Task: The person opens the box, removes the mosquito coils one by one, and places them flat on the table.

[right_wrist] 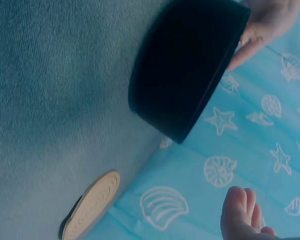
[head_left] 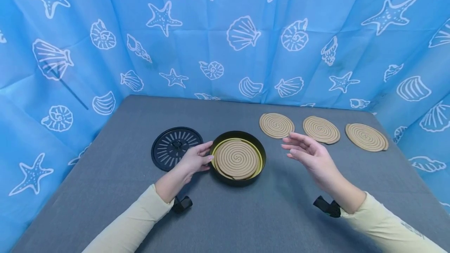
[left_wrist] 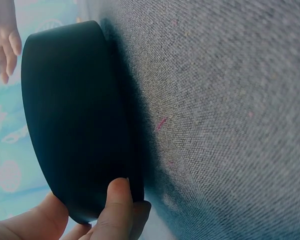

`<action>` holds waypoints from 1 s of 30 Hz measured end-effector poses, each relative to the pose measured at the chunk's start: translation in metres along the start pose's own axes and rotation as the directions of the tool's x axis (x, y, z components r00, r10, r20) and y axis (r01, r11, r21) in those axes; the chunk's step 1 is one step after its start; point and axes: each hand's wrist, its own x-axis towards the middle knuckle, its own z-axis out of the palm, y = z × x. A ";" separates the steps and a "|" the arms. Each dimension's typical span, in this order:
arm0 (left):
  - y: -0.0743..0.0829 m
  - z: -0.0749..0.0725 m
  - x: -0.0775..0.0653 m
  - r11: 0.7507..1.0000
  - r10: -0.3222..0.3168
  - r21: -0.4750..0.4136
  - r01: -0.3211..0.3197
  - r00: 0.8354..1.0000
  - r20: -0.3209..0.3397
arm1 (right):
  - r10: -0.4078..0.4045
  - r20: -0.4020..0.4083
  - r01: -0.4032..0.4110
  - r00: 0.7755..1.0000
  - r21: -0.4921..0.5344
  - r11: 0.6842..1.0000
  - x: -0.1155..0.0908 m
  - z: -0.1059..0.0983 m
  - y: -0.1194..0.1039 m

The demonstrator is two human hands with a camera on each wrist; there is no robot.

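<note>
A round black mosquito coil tin [head_left: 238,183] with a yellow inner ring stands on the table, and a brown mosquito coil [head_left: 237,158] lies inside it. My left hand [head_left: 192,161] holds the tin at its left side. In the left wrist view, fingertips [left_wrist: 119,192] rest against the outer wall of the tin [left_wrist: 75,105]. My right hand [head_left: 313,158] is raised to the right of the tin, apart from it, fingers loosely bent and holding nothing. In the right wrist view, the tin [right_wrist: 185,65] hides part of the left hand.
A black slotted lid [head_left: 177,148] with a small central knob lies left of the tin. Three more coils lie in a row at the back right: one [head_left: 276,125], another [head_left: 321,129] and a third [head_left: 366,137]. A blue shell-print curtain [head_left: 211,42] surrounds the grey table [head_left: 246,221].
</note>
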 end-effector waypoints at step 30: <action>-0.001 0.000 0.002 1.000 -0.008 -0.003 0.008 1.000 -0.027 | 0.414 0.276 -0.445 0.867 0.057 0.894 0.055 0.039 0.017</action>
